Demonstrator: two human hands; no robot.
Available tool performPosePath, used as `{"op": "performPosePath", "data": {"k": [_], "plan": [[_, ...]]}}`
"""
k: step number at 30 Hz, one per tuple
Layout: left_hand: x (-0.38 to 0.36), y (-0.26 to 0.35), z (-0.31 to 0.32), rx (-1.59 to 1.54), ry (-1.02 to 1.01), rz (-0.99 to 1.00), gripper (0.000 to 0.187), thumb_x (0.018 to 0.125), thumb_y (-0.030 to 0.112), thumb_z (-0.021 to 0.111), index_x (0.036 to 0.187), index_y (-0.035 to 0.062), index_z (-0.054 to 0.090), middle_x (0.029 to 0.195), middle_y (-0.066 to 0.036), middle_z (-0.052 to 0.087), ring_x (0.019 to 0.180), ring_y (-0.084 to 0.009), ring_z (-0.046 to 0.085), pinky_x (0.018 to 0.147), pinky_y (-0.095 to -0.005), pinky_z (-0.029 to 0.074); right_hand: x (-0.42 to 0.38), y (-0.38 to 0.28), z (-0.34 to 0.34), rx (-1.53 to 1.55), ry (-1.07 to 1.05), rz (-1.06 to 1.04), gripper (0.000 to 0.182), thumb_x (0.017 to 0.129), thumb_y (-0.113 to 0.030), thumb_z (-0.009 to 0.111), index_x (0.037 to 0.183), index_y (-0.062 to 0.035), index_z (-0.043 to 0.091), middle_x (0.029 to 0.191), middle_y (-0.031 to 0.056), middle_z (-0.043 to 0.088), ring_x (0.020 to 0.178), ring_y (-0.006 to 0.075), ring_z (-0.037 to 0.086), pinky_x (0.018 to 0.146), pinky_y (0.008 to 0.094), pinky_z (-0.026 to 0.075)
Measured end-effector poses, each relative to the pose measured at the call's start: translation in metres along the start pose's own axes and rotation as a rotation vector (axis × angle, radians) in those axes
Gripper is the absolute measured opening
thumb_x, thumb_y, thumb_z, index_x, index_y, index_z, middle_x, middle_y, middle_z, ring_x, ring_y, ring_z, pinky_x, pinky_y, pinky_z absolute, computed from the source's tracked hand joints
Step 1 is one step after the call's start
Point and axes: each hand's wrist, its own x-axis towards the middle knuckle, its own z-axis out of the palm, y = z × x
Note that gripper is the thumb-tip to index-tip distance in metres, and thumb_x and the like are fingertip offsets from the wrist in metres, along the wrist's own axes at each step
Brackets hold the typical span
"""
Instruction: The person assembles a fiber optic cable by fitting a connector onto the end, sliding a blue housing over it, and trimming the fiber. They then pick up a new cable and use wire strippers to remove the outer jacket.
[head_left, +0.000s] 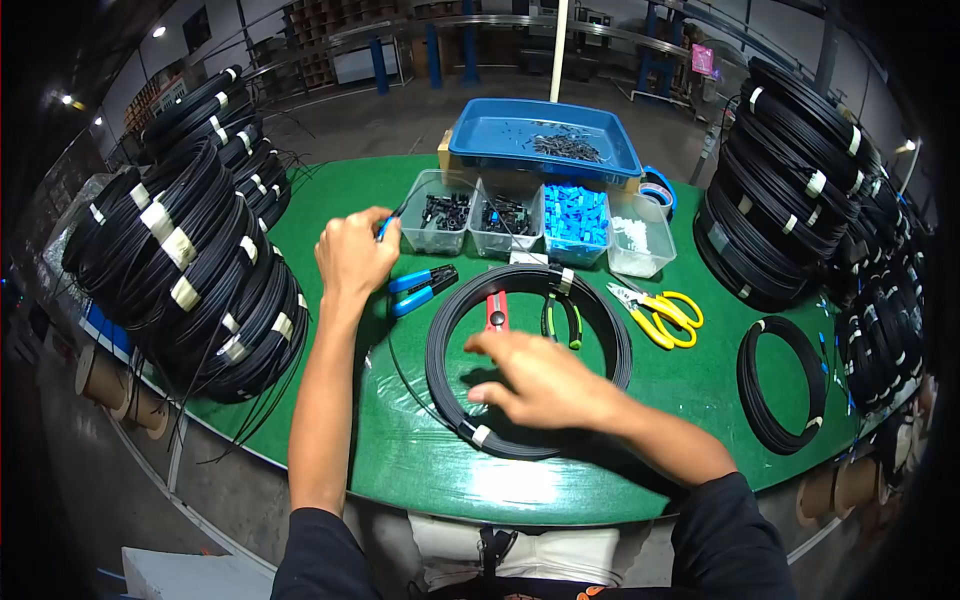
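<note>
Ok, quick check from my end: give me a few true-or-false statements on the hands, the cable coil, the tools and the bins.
1. The right hand is over the black cable coil on the green table. True.
2. The yellow-handled scissors lie inside that coil. False: outside, to its right.
3. The left hand lies flat and empty. False: it is closed on a thin blue-tipped piece.
4. One clear plastic bin holds blue parts. True.

Workshop hall, dim. Grey concrete floor (400,120) behind a curved surface (420,460) covered in green mat. Blue steel posts (380,62) and a white pole (560,50) at the back, stacked pallets (310,40) beside them. Ceiling spot lamp (158,31) upper left, glare off the mat's near edge.
</note>
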Motion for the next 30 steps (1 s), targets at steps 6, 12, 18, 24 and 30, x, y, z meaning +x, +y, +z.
{"op": "performPosePath", "data": {"k": [6,12,18,24,30], "plan": [[-0.026,-0.047,0.016,-0.195,-0.125,-0.274,0.028,0.083,0.029,0.072,0.102,0.0092,0.077,0.095,-0.016,0.076,0.088,-0.0292,0.074,0.081,-0.0385,0.056,-0.019,-0.035,0.061,-0.264,-0.121,0.082,0.069,0.089,-0.033,0.068,0.135,0.0092,0.039,0.097,0.0236,0.065,0.091,0.0407,0.067,0.070,0.0496,0.057],[-0.039,-0.070,0.035,-0.623,-0.131,-0.511,0.036,0.083,0.020,0.075,0.115,0.0043,0.072,0.106,-0.009,0.075,0.094,-0.0166,0.071,0.082,-0.0295,0.054,-0.020,-0.030,0.092,-0.363,-0.022,0.073,0.065,0.083,-0.014,0.066,0.138,0.0069,0.037,0.096,0.0234,0.063,0.087,0.0377,0.068,0.062,0.0460,0.057],[-0.048,-0.083,0.024,-0.813,-0.043,-0.394,0.045,0.088,0.025,0.073,0.126,0.0030,0.064,0.116,-0.009,0.071,0.103,-0.0165,0.067,0.084,-0.0302,0.050,-0.029,-0.036,0.081,-0.333,-0.018,0.030,0.058,0.083,-0.006,0.059,0.138,-0.0063,0.040,0.098,0.0228,0.056,0.084,0.0396,0.065,0.061,0.0487,0.055],[-0.057,-0.089,-0.002,-0.890,-0.068,-0.477,0.043,0.095,0.034,0.065,0.127,0.0058,0.062,0.119,-0.008,0.070,0.097,-0.0140,0.066,0.080,-0.0286,0.046,-0.043,-0.054,0.014,-0.251,-0.028,0.044,0.048,0.079,-0.004,0.063,0.124,-0.0123,0.047,0.097,0.0211,0.053,0.086,0.0411,0.063,0.066,0.0511,0.053],[-0.061,-0.081,-0.003,-1.004,-0.101,-0.498,0.039,0.096,0.034,0.063,0.124,0.0054,0.064,0.115,-0.008,0.071,0.091,-0.0123,0.066,0.076,-0.0264,0.045,-0.064,-0.044,-0.080,-0.025,0.394,-0.042,0.038,0.076,-0.005,0.063,0.113,-0.0067,0.055,0.092,0.0168,0.063,0.078,0.0294,0.063,0.070,0.0390,0.052]]}}
